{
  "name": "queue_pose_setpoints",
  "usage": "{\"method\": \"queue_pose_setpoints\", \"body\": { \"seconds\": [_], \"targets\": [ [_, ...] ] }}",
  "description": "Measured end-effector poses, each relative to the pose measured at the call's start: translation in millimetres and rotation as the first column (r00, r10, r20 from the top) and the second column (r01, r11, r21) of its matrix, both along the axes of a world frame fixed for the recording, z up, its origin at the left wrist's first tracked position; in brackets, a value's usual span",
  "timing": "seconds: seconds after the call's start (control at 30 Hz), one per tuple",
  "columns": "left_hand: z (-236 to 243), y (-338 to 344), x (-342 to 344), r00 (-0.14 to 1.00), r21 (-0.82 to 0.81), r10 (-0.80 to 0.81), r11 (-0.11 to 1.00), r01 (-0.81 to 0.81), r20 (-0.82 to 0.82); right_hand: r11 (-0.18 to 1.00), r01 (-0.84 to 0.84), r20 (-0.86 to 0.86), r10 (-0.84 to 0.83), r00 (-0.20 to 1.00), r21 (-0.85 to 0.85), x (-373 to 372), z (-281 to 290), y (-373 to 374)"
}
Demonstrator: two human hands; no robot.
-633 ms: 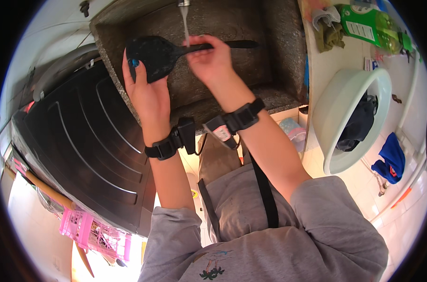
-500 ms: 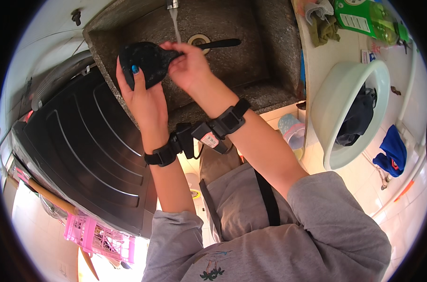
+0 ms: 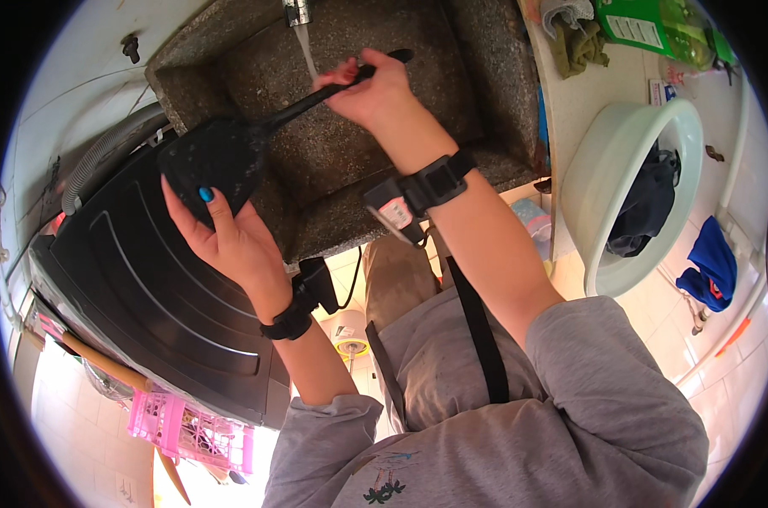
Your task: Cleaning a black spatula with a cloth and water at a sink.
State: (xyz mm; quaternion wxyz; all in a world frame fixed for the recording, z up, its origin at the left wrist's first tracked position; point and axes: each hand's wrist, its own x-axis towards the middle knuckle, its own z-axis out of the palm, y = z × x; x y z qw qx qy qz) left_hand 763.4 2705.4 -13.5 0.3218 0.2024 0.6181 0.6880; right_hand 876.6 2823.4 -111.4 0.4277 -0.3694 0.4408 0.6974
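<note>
work looks mid-way: spatula (image 3: 274, 121) is held, head (image 3: 210, 157) in left hand (image 3: 238, 241), handle (image 3: 303, 107) in right hand (image 3: 371, 95), with water (image 3: 305, 49) not shut off and spatula not set down.

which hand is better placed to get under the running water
Probably the right hand: it grips the black spatula by its handle, close to the water stream. The left hand holds the broad head, farther away.

From the left hand (image 3: 240, 245), over the appliance (image 3: 147, 279) left of the sink (image 3: 447, 106), the spatula (image 3: 227, 151) reaches to the right hand (image 3: 375, 91) over the sink before the faucet (image 3: 297, 12), while the basin (image 3: 587, 190) holding fabric (image 3: 644, 212) lies rightward, nearer than the bottle (image 3: 646, 32).
</note>
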Motion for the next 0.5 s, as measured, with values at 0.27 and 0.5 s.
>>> {"method": "queue_pose_setpoints", "body": {
  "seconds": [0.27, 0.5],
  "targets": [
    [-62, -13, -23, 0.699, 0.003, -0.021, 1.0, 0.027, 0.715, 0.93, -0.038, 0.077, 0.011, 0.997, 0.365, 46, 7, -3],
    [-105, 5, -17, 0.062, -0.083, 0.091, 0.988, -0.13, 0.994, 0.79, -0.126, 0.177, 0.023, 0.984, 0.6, 93, 7, -13]
  ]
}}
